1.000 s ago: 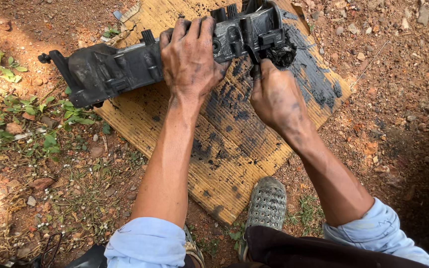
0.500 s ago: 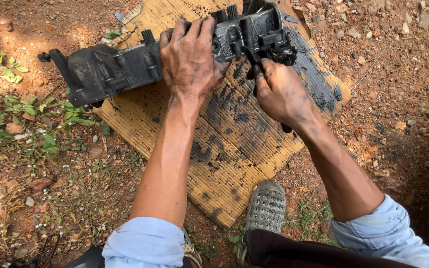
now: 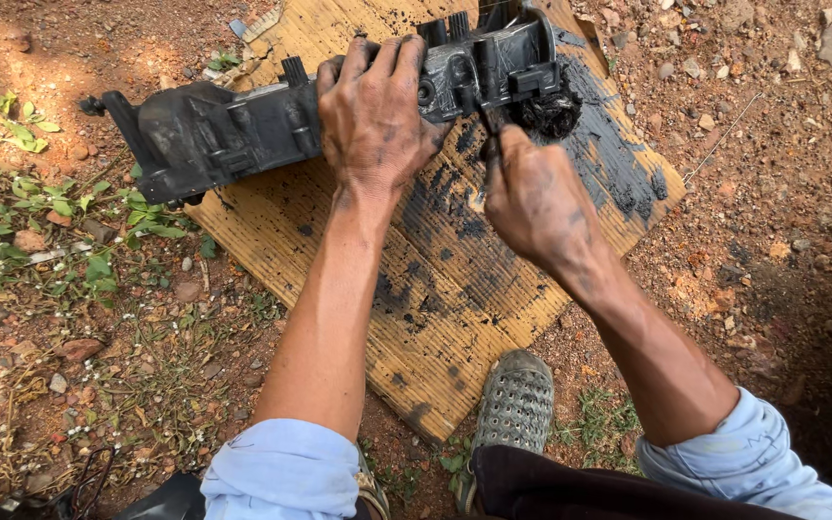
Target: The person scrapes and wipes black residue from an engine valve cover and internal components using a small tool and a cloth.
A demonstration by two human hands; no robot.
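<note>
A long, black, greasy engine part (image 3: 243,130) lies across the far end of a stained sheet of cardboard (image 3: 455,318) on the ground. My left hand (image 3: 373,116) lies over the middle of the part and grips it from above. My right hand (image 3: 532,197) is closed around a thin dark tool (image 3: 488,125) whose tip touches the right end of the part, beside a clump of black grime (image 3: 546,114). Both hands are smeared with black grease.
Red dirt with stones surrounds the cardboard, with green weeds (image 3: 40,221) at the left. My grey perforated shoe (image 3: 517,404) rests at the cardboard's near edge. Light blue rolled sleeves (image 3: 281,472) and dark trousers show at the bottom.
My right hand has shifted slightly along the right end of the part with the tool. My left hand has stayed on the part.
</note>
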